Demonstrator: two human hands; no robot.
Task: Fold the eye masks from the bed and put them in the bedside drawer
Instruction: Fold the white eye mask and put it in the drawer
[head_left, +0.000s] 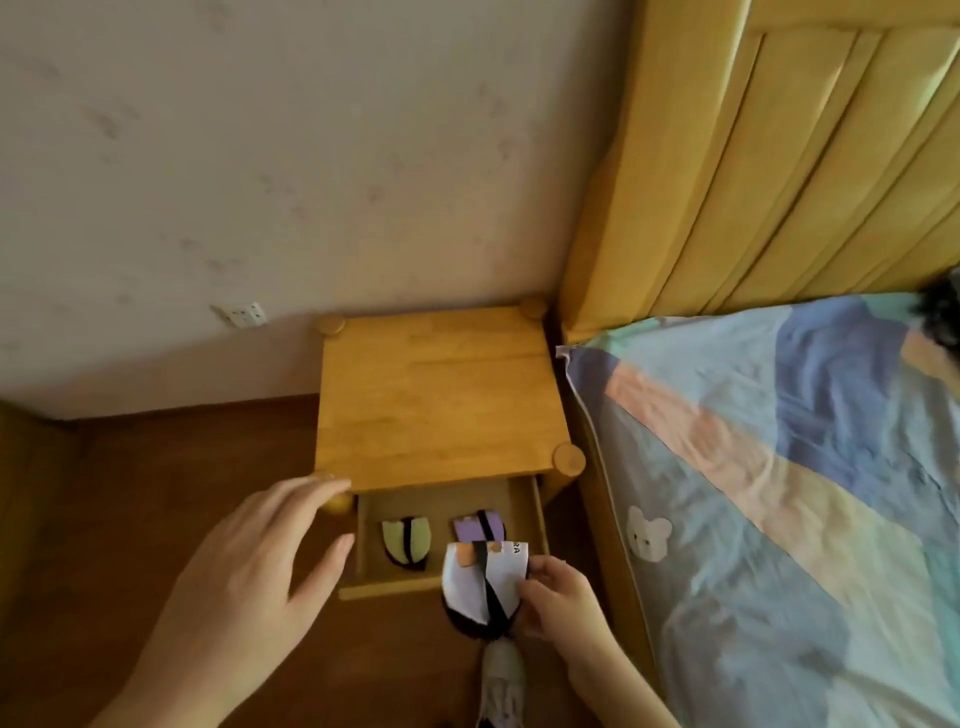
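Note:
A folded white eye mask (480, 582) with a black strap is gripped in my right hand (558, 597), just above the front right edge of the open bedside drawer (387, 587). Inside the drawer lie a folded green eye mask (408, 540) on the left and a folded purple eye mask (475, 526) on the right. My left hand (254, 577) hovers with fingers spread to the left of the drawer, near the nightstand's front left corner, holding nothing.
The wooden nightstand (436, 400) stands against the wall, with the bed (779, 493) and its patchwork sheet close on the right. A wooden headboard (753, 166) rises behind. My shoe (501, 680) is on the brown floor below the drawer. A wall socket (244, 313) sits low at left.

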